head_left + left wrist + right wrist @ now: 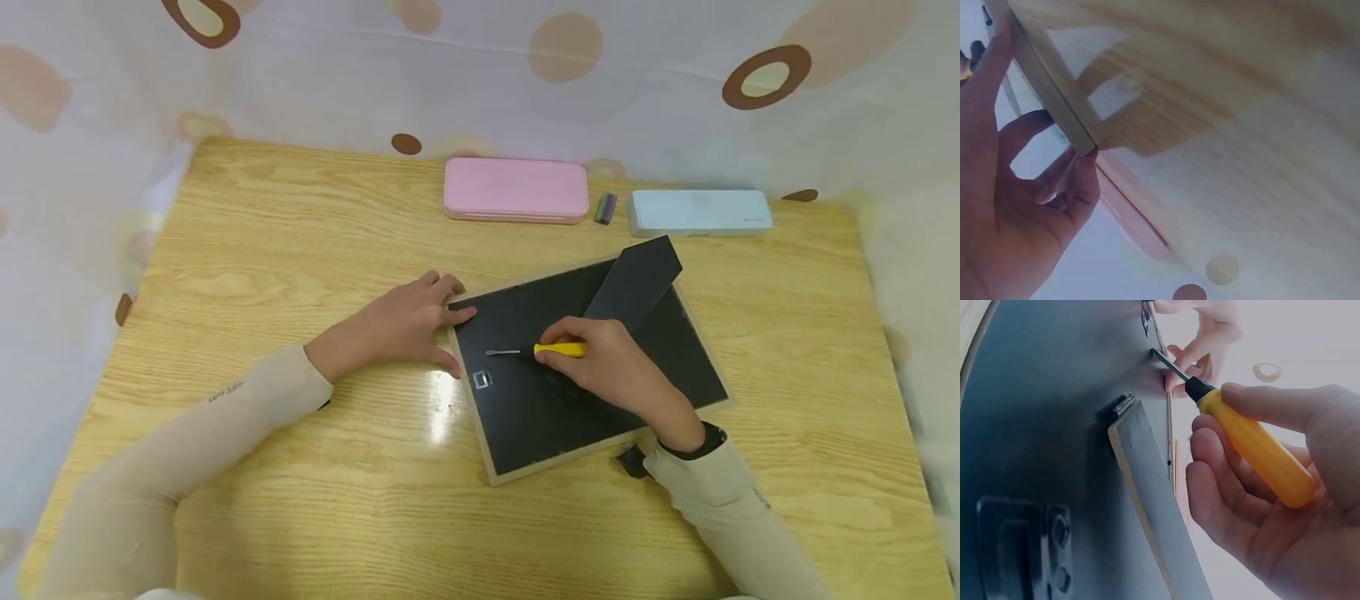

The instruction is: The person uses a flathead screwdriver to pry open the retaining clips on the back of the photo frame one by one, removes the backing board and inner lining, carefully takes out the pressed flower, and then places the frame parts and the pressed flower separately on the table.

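A picture frame (510, 421) lies face down, its black back showing and its stand leg (637, 279) folded out. My left hand (397, 325) grips the frame's upper left corner. In the left wrist view, the thumb is against the frame's pale edge (1054, 94) and curled fingers touch the corner. My right hand (611, 367) holds a yellow-handled screwdriver (1260, 447) between thumb and fingers. Its metal tip meets the black back, or is just over it, near a small metal hanger (482, 380). A hinge plate (1022, 544) appears close up in the right wrist view.
Behind the frame lie a pink pencil case (516, 190), a small striped block (605, 208) and a light blue case (699, 212). A small black object (633, 461) sits by my right wrist. A spotted cloth (480, 75) hangs along the wooden table's back edge.
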The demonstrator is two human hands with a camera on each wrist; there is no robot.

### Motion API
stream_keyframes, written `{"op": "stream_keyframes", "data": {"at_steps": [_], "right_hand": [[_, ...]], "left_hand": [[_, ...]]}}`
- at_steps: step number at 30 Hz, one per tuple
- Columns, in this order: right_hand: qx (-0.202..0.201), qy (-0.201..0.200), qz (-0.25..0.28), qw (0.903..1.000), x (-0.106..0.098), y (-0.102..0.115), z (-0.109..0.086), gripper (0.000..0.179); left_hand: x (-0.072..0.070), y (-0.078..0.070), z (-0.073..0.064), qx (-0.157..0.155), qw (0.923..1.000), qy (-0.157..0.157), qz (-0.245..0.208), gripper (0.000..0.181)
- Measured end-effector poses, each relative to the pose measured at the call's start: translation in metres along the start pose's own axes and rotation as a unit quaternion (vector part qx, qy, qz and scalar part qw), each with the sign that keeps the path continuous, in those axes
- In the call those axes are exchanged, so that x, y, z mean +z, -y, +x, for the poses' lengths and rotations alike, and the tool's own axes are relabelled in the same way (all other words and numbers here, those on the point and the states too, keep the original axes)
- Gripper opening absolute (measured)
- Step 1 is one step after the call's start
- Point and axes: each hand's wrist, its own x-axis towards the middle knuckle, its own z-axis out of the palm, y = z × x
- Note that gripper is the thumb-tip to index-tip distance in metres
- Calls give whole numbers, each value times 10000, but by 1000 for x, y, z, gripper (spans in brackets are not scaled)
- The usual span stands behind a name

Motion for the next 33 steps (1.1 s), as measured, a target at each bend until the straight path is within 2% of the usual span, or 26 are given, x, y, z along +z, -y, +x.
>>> {"op": "stream_keyframes", "data": {"at_steps": [11,14,19,27,30,33], "right_hand": [[13,-101,14,9999,1,-3,-2,14],[42,-147,7,9999,-1,-4,-3,15],[121,-188,1,9997,-2,-8,-8,16],[193,-187,1,9996,-2,-14,-14,16],[187,-209,-13,9996,-2,-15,-15,17],[166,-234,-57,9996,-3,-15,-15,16]], "left_hand": [[7,-27,-12,-271,9994,84,212,82],[9,-34,-17,-241,9991,43,337,77],[12,-48,-27,-113,9978,-246,605,75],[21,-72,-37,-131,9948,-658,763,74],[26,-79,-39,-123,9922,-865,895,74],[32,-86,-40,-42,9866,-1069,1235,72]]}}
